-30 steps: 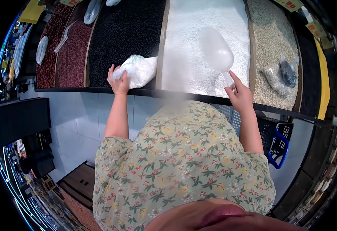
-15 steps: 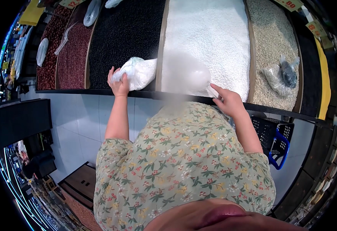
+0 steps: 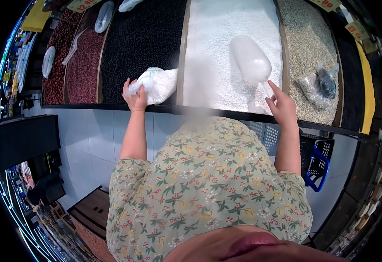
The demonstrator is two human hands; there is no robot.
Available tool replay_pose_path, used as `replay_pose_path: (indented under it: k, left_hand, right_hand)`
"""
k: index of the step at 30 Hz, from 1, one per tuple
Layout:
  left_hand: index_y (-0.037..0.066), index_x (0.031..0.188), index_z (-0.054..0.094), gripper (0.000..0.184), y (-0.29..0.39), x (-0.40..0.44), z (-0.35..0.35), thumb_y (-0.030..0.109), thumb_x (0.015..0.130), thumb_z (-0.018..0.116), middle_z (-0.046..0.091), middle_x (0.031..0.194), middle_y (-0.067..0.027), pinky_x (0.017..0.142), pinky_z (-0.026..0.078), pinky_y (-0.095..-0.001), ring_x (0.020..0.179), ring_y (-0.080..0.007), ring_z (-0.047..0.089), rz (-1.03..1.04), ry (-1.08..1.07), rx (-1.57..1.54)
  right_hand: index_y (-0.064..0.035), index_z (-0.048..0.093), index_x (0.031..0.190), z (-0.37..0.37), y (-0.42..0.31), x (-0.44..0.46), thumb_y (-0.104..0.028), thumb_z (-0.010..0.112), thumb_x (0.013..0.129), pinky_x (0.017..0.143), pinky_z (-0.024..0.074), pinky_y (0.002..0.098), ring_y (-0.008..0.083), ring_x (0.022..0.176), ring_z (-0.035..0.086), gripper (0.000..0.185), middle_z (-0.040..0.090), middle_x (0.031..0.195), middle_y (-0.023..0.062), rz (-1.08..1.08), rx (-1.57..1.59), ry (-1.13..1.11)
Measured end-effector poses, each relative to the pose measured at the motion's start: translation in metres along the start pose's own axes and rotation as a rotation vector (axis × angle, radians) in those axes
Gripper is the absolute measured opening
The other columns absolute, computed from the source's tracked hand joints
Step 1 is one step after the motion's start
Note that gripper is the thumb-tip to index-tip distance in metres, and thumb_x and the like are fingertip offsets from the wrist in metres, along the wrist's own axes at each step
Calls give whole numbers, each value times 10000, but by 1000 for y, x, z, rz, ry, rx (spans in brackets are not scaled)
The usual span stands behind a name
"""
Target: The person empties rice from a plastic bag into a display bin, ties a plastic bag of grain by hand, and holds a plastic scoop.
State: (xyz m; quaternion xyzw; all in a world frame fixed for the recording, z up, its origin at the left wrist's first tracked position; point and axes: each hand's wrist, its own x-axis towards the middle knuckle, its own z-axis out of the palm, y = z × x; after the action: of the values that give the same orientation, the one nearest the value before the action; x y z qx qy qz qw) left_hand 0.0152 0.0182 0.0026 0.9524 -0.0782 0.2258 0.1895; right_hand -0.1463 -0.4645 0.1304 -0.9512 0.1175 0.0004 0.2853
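Note:
My left hand (image 3: 135, 94) grips the gathered top of a clear plastic bag (image 3: 161, 85) filled with white grain. The bag rests at the front of the black bean bin (image 3: 143, 39), beside the wooden divider. My right hand (image 3: 281, 103) is closed on the handle of a translucent scoop (image 3: 252, 61). Its bowl lies over the white grain (image 3: 226, 26), pointing away and slightly left. Whether grain is in the scoop is hard to tell. A blurry smear hides the left part of the white grain bin.
Red bean bins (image 3: 84, 61) stand at the left, with plastic bags on them. In the pale grain bin (image 3: 306, 43) at right lies a tied bag (image 3: 316, 87). A blue-handled basket (image 3: 319, 163) is below the counter's right side. A dark edge (image 3: 243, 114) runs along the front.
Half a second ago the scoop was lower and further left; my right hand has moved it right and away from me. My left hand and the bag have hardly moved.

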Motion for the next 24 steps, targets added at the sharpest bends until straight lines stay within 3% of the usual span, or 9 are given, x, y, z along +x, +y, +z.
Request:
replay_pose_path:
  k: [7,9,10,15,16,18,24]
  left_hand:
    - [63,1047,612,403,4,1,-1,336,758,550,473,1255,-137,1001,270,-443,1196,-317,381,14,3,12]
    - [27,947,635,301,16,3,-6,245,776,518,611,1059,-114,977,337,-440,1149,-335,448,60,113,25]
    - [27,947,635,301,17,3,-6,245,776,518,611,1059,-114,977,337,-440,1149,-335,448,67,114,21]
    - [23,966,629,311,16,2,-4,243,781,513,604,1078,-106,991,321,-436,1172,-326,425,21,93,27]
    - [60,1040,616,395,7,2,-2,338,770,541,475,1258,-136,1011,257,-451,1203,-329,376,-17,7,-6]
    - [59,1043,615,398,0,-2,3,339,770,540,474,1260,-135,1010,259,-452,1203,-330,376,-10,7,-2]
    - [58,1054,611,411,0,-2,2,348,773,533,471,1262,-136,1007,265,-444,1205,-326,374,-16,3,10]
  right_hand:
    - [-217,488,1264,15,-22,10,-201,644,762,591,462,351,225,591,565,526,590,722,63,-67,81,35]
    - [-212,489,1262,25,-34,16,-206,642,762,591,465,351,227,599,571,522,593,723,67,-107,94,35]
    - [-213,475,1269,32,-39,20,-213,633,767,598,471,356,237,618,581,526,594,727,77,-180,75,18]
    - [-212,426,1294,55,-68,37,-227,598,785,631,486,378,274,702,602,537,596,758,110,-272,-72,-108]
    - [-208,416,1299,58,-72,41,-230,588,789,642,486,388,283,727,601,538,597,774,116,-265,-124,-160]
    - [-197,407,1304,63,-74,47,-232,570,797,666,486,404,295,774,599,533,600,812,123,-246,-172,-226]
    - [-217,414,1302,54,-69,67,-245,566,801,669,488,405,298,759,607,524,610,792,134,-157,-175,-144]
